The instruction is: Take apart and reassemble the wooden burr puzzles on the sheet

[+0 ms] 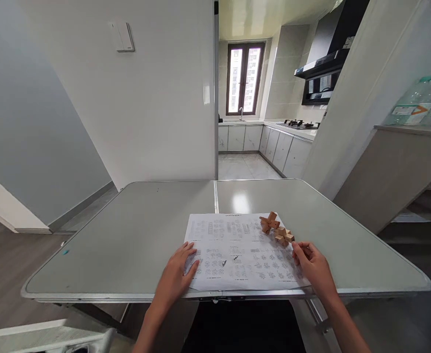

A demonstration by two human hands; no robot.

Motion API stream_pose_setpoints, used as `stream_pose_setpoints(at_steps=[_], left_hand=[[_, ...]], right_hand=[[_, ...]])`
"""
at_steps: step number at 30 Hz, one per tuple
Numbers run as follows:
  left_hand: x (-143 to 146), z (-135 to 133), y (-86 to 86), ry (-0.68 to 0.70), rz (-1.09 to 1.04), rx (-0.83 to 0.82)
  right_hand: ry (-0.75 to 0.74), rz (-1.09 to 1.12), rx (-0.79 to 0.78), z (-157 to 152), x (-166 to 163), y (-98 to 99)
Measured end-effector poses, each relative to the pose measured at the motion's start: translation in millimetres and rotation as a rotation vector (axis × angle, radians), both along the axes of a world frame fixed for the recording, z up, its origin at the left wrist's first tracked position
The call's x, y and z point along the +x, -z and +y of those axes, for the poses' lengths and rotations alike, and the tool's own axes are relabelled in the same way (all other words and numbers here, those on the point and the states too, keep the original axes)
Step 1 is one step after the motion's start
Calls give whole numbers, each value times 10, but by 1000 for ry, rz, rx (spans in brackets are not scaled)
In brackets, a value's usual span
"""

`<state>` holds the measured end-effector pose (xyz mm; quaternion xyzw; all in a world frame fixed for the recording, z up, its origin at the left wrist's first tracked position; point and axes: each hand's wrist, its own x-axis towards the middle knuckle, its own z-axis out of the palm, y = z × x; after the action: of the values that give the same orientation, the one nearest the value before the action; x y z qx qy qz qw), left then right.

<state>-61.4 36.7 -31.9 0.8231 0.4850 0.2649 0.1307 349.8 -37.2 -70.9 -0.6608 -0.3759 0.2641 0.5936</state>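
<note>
A white printed sheet with small diagrams lies at the near edge of a grey folding table. Two wooden burr puzzles sit on its right part: a darker one farther back and a lighter one closer to me. My left hand lies flat on the sheet's left edge with fingers stretched out. My right hand rests at the sheet's right edge, fingers loosely curled, fingertips just short of the lighter puzzle and holding nothing.
A white wall with a switch stands behind the table's left half. An open doorway behind the right half leads to a kitchen with cabinets and a window. A counter with plastic bottles stands at the right.
</note>
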Motion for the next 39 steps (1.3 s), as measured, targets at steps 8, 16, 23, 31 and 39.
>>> stream_pose_setpoints(at_steps=[8, 16, 23, 31, 39], left_hand=[[10, -8, -17, 4, -13, 17], [4, -3, -11, 3, -10, -19], [-6, 9, 0, 9, -28, 20], [0, 5, -9, 9, -17, 0], [-2, 6, 3, 3, -8, 17]], right_hand=[[-4, -5, 25, 10, 13, 39], [0, -5, 30, -1, 10, 37], [4, -2, 30, 11, 8, 30], [5, -2, 15, -4, 3, 9], [12, 7, 19, 3, -7, 7]])
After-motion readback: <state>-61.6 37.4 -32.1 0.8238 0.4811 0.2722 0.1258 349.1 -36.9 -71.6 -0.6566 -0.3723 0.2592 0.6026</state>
